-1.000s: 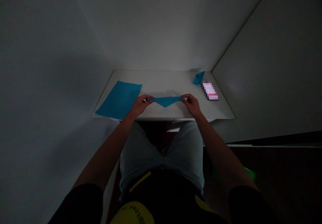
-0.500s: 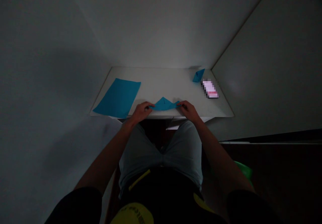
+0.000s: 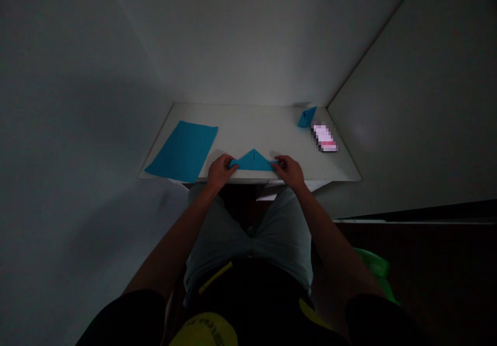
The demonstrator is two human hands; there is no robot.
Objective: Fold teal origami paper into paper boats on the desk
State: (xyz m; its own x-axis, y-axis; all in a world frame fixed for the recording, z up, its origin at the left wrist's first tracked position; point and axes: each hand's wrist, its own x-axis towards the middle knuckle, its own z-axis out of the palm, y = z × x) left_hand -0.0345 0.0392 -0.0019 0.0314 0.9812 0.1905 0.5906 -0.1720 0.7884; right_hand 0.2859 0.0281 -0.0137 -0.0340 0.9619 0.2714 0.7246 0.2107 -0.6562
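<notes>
A folded blue paper (image 3: 254, 161) lies at the front edge of the white table, with a triangular peak in the middle and a short slit or crease line below the tip. My left hand (image 3: 221, 171) pinches its left end between thumb and fingers. At the other end, my right hand (image 3: 289, 171) grips the right corner the same way. The paper's outer tips are partly hidden by my fingers.
A flat blue sheet (image 3: 184, 152) rests on the left of the white table (image 3: 252, 123). A small folded blue paper boat (image 3: 307, 117) stands at the back right, beside a phone (image 3: 324, 137) with a blurred screen. Walls enclose the table; something green (image 3: 373, 263) is low at right.
The folded paper's lower edge was bowed and is now straighter, its peak flatter and wider. My left hand has turned slightly inward; both hands keep hold of the ends.
</notes>
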